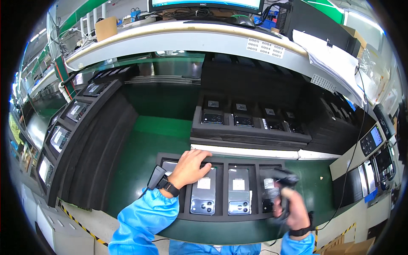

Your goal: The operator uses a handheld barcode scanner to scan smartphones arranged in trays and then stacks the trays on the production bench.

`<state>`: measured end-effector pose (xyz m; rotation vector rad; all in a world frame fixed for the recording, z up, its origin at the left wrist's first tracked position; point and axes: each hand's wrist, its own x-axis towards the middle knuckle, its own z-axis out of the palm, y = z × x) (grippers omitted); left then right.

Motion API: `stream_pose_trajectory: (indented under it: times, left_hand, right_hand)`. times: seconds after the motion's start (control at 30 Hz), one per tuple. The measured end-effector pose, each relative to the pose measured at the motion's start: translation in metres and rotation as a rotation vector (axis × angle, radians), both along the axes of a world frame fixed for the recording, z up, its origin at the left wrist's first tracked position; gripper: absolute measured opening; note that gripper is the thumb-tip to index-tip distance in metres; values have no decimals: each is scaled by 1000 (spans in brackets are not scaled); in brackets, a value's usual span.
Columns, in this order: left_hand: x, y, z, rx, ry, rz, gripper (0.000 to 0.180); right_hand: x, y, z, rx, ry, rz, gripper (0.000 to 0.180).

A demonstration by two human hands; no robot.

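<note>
Head view: front tray (pixel 221 217) held four phones (pixel 239 176); rear tray (pixel 255 132), four.
Left hand (pixel 190 168) spread loosely over front tray; right hand (pixel 297 212) gripped one blurred black handheld device (pixel 286 178).

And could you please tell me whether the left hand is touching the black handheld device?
Apart: the head view shows a wide gap between the left hand and the black handheld device, which the right hand holds.

Phones (pixel 239 195) look glossy, the foam tray (pixel 222 218) matt.
</note>
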<state>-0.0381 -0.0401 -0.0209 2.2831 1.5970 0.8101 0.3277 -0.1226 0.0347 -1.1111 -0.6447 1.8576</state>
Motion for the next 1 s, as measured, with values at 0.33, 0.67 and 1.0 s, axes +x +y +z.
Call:
stream_pose_trajectory:
  times: [0.33, 0.67, 1.0]
  left_hand:
    - [1, 1, -10, 50, -67, -14, 33]
    - [7, 4, -25, 158, 5, -21, 35]
    - [3, 6, -26, 122, -66, -5, 29]
  right_hand:
    - [-138, -19, -22, -18, -122, 531, 22]
    - [-116, -34, 11, 124, -288, 439, 36]
    - [-158, -16, 3, 104, -278, 418, 32]
